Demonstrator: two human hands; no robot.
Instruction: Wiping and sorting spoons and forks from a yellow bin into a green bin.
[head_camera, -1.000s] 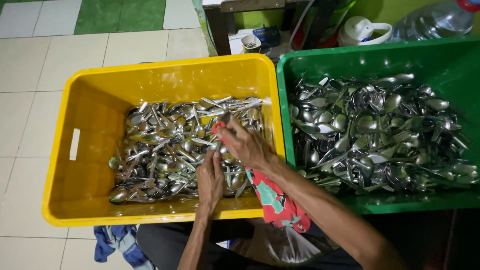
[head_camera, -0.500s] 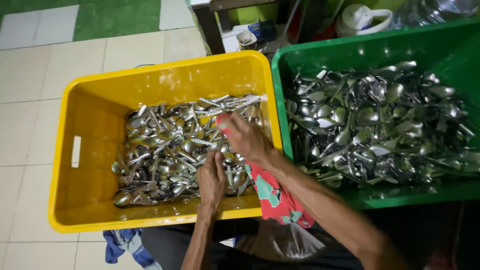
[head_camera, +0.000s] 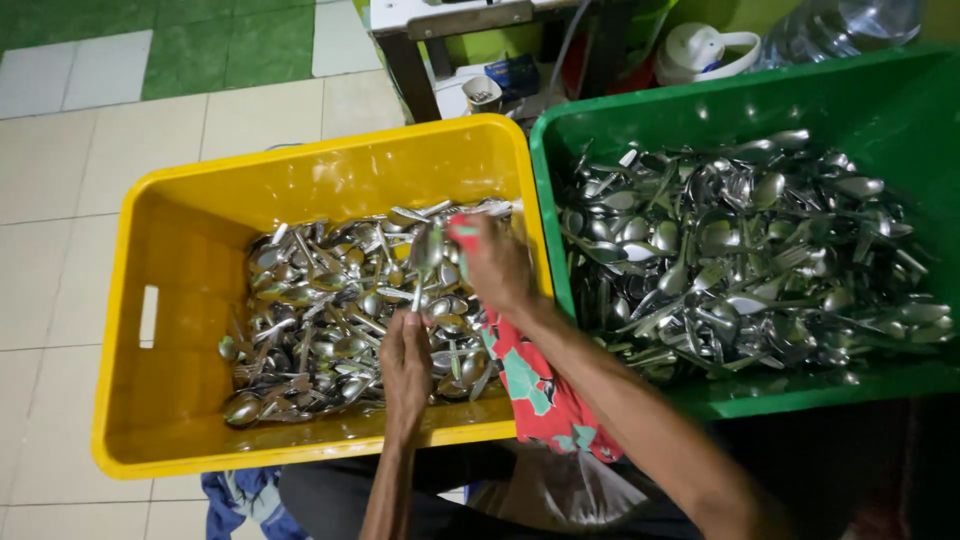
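Observation:
My left hand (head_camera: 404, 366) grips the handle end of a metal spoon (head_camera: 425, 258) and holds it up over the yellow crate (head_camera: 190, 270). My right hand (head_camera: 497, 265) holds a red patterned cloth (head_camera: 535, 385) and presses a corner of it against the spoon's bowl. The cloth trails down over the crate's front rim. Below the hands lies a heap of several spoons (head_camera: 320, 320) in the yellow crate.
A green crate (head_camera: 880, 110) on the right holds a pile of spoons and forks (head_camera: 740, 260). Behind it stand a white kettle (head_camera: 700, 50), a clear water bottle (head_camera: 850, 25) and a table leg (head_camera: 405, 65). A blue cloth (head_camera: 235, 490) lies on the tiled floor by my knee.
My left hand has lifted a spoon out of the heap, and my right hand has moved up with the cloth onto its bowl. The view has shifted slightly.

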